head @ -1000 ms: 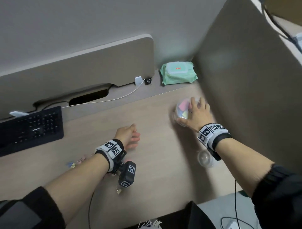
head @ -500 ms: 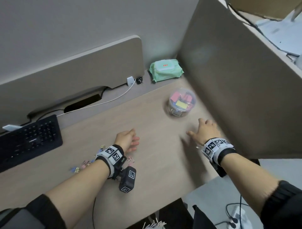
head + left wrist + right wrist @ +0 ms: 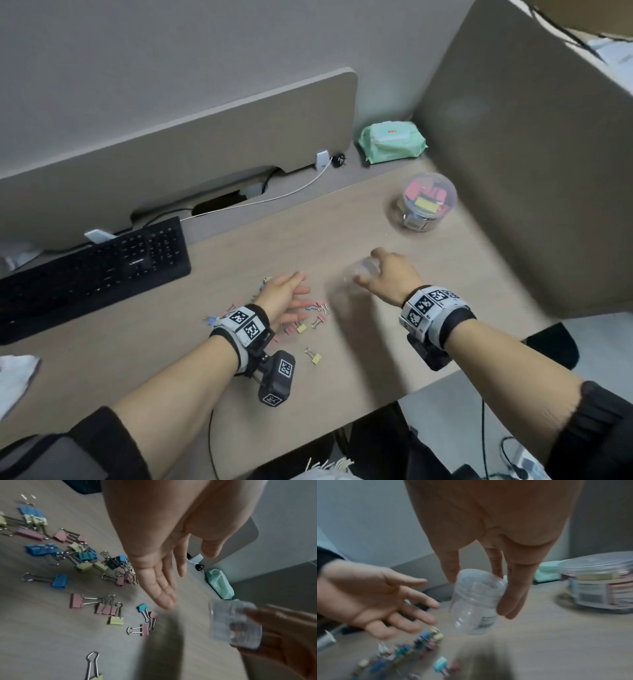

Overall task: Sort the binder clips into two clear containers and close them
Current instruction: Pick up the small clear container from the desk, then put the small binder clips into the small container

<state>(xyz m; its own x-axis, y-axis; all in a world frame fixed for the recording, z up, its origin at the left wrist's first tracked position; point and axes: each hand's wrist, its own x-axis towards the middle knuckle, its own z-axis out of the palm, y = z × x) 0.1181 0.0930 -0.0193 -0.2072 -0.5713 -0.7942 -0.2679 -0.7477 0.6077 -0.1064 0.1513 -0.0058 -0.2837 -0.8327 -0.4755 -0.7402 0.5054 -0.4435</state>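
My right hand [image 3: 383,274] grips a small empty clear jar [image 3: 476,604] by its lidded top and holds it above the desk [image 3: 342,370]; the same jar [image 3: 235,624] shows at the right of the left wrist view. Just left of it hovers my left hand [image 3: 291,294], open, with fingers spread over the loose binder clips [image 3: 82,559] in pink, blue and yellow. A larger clear container [image 3: 424,205], lid on and filled with clips, stands at the back right.
A black keyboard [image 3: 92,270] lies at the left. A green wipes pack [image 3: 392,142] sits in the back corner, with a white cable [image 3: 291,192] beside it. A partition panel [image 3: 534,171] walls the right side. The desk's front edge runs near my forearms.
My right hand left the filled container at the back, came down to the small jar near the edge, and now carries it leftward toward my left hand. The left hand stayed over the clips.
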